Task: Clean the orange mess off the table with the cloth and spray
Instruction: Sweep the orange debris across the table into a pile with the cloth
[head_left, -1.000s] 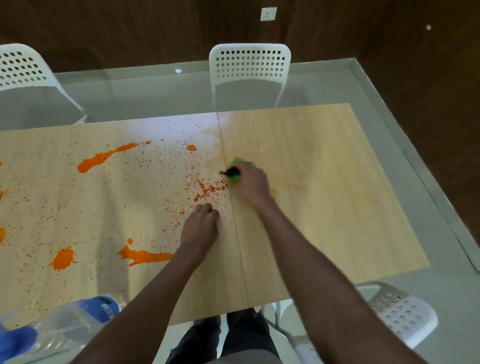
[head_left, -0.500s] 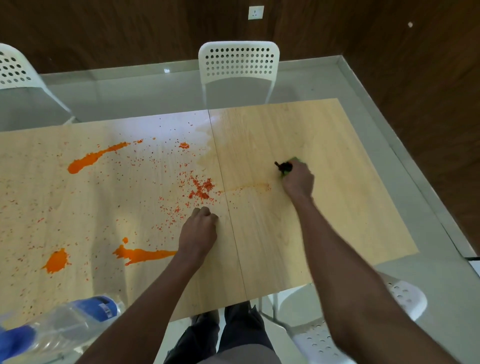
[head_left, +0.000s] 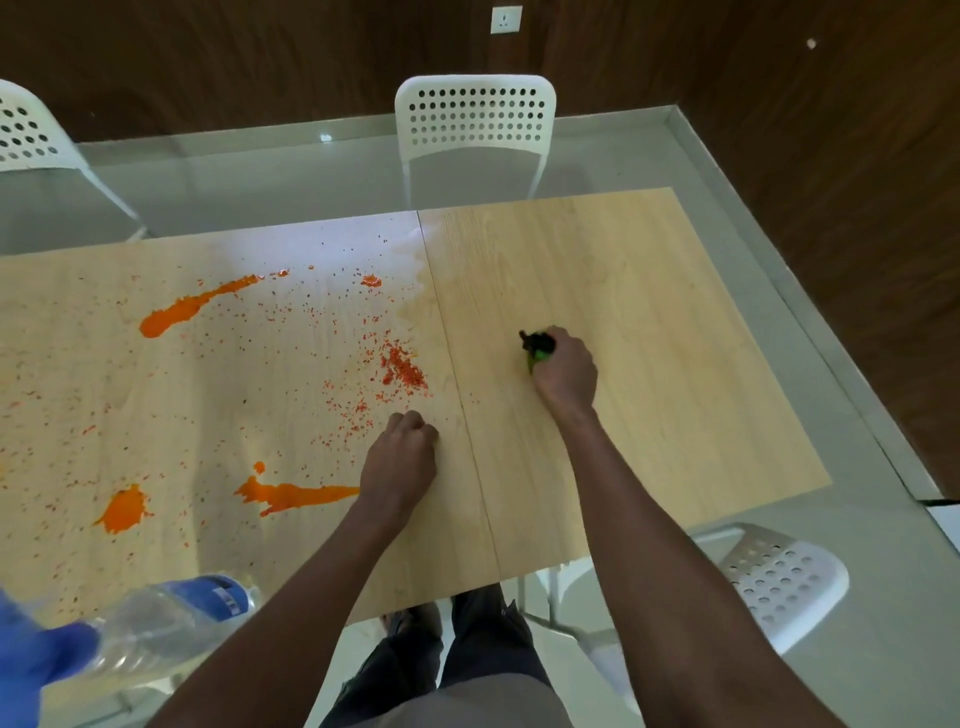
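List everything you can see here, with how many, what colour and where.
table: one, light wood, centre
orange mess: several blobs and many specks, left half of table
cloth: one, green and black, under right hand
bottle: one, clear with blue label, near left edge
chairs: three, white, two beyond the table, one at near right
socket: one, white, on brown wall
left hand: fingers curled, resting on table
right hand: gripping the cloth

Cloth (head_left: 540, 355) mostly hidden under right hand (head_left: 565, 371). Bottle (head_left: 171, 618) blurred, cut off at left edge. Worktop (head_left: 649, 415) cut off at left.
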